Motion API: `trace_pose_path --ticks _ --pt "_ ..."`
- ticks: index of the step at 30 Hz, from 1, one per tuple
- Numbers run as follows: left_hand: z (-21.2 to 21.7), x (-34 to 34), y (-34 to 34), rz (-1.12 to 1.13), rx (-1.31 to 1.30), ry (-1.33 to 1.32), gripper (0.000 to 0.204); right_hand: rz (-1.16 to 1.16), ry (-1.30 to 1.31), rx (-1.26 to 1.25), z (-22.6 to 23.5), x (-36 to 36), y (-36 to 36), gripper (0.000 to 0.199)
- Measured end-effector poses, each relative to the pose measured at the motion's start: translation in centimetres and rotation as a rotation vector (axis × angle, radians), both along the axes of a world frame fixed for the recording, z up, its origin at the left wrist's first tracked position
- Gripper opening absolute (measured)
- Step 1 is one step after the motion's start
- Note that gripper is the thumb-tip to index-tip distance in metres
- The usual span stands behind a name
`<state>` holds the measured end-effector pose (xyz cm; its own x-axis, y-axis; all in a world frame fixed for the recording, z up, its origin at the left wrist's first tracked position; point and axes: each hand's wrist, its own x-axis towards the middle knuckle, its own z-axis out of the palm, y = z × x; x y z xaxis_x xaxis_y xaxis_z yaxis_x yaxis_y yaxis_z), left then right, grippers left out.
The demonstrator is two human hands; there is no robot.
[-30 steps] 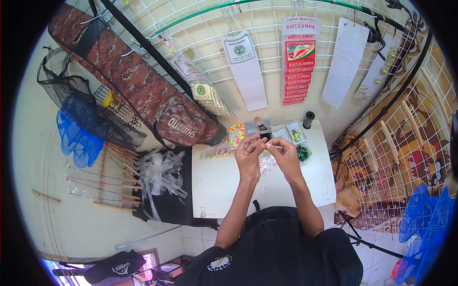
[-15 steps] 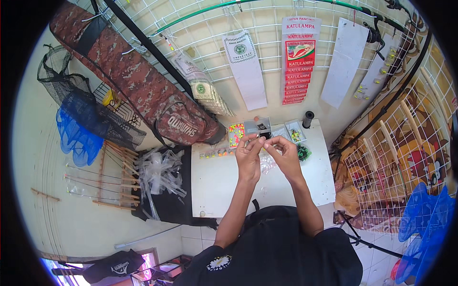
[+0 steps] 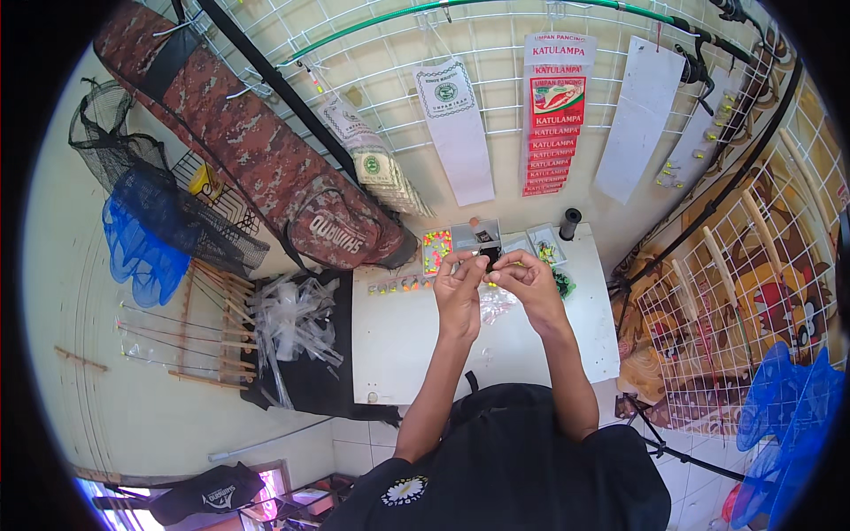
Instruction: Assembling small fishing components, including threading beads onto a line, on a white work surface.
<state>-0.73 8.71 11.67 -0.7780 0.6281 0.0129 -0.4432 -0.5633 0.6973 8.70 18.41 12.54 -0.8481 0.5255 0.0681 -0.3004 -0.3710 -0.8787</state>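
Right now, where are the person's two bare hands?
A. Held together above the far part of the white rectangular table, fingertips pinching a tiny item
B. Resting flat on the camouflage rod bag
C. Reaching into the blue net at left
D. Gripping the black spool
A: the left hand and right hand meet fingertip to fingertip over the white rectangular table, near the small clear plastic boxes; what they pinch is too small to identify.

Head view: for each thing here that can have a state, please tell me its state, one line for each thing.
Left hand: raised over the white table, fingertips pinching a tiny item, too small to identify.
Right hand: raised, fingertips meeting the left hand's.
Clear compartment box: open.
Black spool: upright on the table.
Camouflage rod bag: closed, leaning on the wire grid.
Blue net: hanging, folded.
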Motion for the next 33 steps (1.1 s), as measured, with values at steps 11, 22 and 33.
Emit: trace_pose_path --ticks 11,22,33 --pt "0.3 0.1 -0.3 0.009 -0.002 -0.01 0.025 0.025 0.078 0.082 0.0 -0.1 -0.2 0.015" --pt "1.7 0.0 -0.6 -0.024 -0.027 0.079 0.026 0.068 0.08 0.144 0.5 0.7 1.6 0.014" --pt "3.4 -1.0 -0.9 -0.041 -0.075 0.202 0.029 0.061 0.03 0.251 3.6 -0.3 3.2 0.016"
